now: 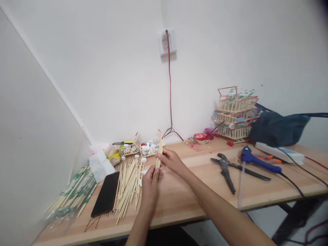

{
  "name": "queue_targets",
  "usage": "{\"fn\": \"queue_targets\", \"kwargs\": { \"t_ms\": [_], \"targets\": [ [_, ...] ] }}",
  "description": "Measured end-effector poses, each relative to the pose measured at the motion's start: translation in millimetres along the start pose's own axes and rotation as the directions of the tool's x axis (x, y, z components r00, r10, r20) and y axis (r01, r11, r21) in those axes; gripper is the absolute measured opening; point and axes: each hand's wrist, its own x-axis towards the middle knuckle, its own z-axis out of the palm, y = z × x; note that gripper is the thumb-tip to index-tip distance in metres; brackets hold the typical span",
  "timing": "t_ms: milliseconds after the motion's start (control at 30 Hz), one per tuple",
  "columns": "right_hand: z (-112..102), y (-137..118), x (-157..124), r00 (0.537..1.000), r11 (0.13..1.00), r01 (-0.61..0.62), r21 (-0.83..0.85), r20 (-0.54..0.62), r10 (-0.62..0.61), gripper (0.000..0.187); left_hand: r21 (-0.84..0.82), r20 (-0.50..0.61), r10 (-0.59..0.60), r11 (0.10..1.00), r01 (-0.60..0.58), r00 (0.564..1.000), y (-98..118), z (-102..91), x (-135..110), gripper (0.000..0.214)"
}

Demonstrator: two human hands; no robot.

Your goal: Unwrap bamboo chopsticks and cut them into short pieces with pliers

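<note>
Your left hand and right hand just below frame centre, fingers of both clamped on sticks, loose sticks at lower left on the counter, phone beside them, pliers at lower right

No words can be read for sure, since the black pen marks on the worktop by the phone only look a bit like letters and numbers, and the green print on the clear wrappers is too blurry.
</note>
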Motion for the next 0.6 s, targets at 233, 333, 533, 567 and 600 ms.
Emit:
{"fn": "queue_targets", "kwargs": {
  "t_ms": [233, 333, 533, 567, 600],
  "targets": [
    [-14, -11, 0, 0.989, 0.91, 0.124, -0.396, 0.121, -0.082, 0.019, -0.095, 0.173, 0.038, 0.995, -0.021, 0.984, -14, 0.0, 19, 0.026],
    [-10, 9, -9, 0.983, 0.9, 0.096, -0.425, 0.182, -0.019, 0.014, -0.065, 0.225, 0.027, 0.998, -0.013, 0.974, -25, -1.4, 16, 0.029],
    [-9, 15, -16, 0.983, 0.91, 0.119, -0.398, 0.176, -0.052, 0.018, -0.059, 0.229, 0.03, 0.998, -0.017, 0.973, -28, -1.5, 13, 0.03],
    [-9, 15, -16, 0.979, 0.923, 0.116, -0.368, 0.198, -0.044, 0.019, -0.065, 0.228, 0.029, 0.998, -0.015, 0.973, -28, -1.3, 13, 0.03],
    [-9, 15, -17, 0.975, 0.94, 0.101, -0.326, 0.222, -0.027, 0.019, -0.067, 0.228, 0.028, 0.998, -0.012, 0.973, -27, -1.1, 12, 0.032]
  ]
}}
